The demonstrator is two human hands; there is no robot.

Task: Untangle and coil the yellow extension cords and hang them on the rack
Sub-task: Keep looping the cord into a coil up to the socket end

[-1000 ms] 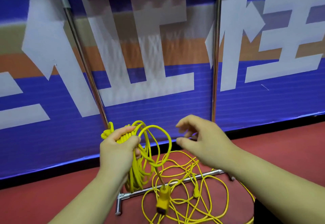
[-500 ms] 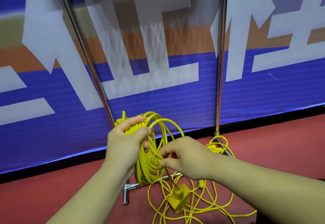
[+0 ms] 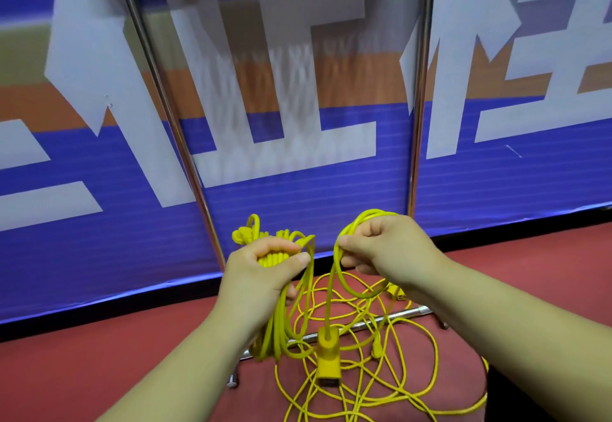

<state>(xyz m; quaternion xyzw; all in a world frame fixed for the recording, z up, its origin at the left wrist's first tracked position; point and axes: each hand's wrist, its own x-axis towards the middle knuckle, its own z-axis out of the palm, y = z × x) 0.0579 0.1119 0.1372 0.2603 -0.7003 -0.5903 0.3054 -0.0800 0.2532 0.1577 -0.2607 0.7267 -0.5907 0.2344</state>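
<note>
Our left hand [image 3: 265,269] grips a coiled bundle of yellow extension cord [image 3: 276,329] before the rack's steel poles [image 3: 419,123]. Our right hand [image 3: 387,249] pinches a single loop [image 3: 334,276] just beside it. The socket block [image 3: 328,358] hangs beneath, and loose cord [image 3: 397,392] lies tangled on the red floor [image 3: 546,272].

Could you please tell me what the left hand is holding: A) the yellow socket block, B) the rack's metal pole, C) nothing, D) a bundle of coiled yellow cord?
D: the left hand curls its fingers round a bundle of coiled yellow cord; the socket block is lower down, on a strand the right hand pinches.
</note>
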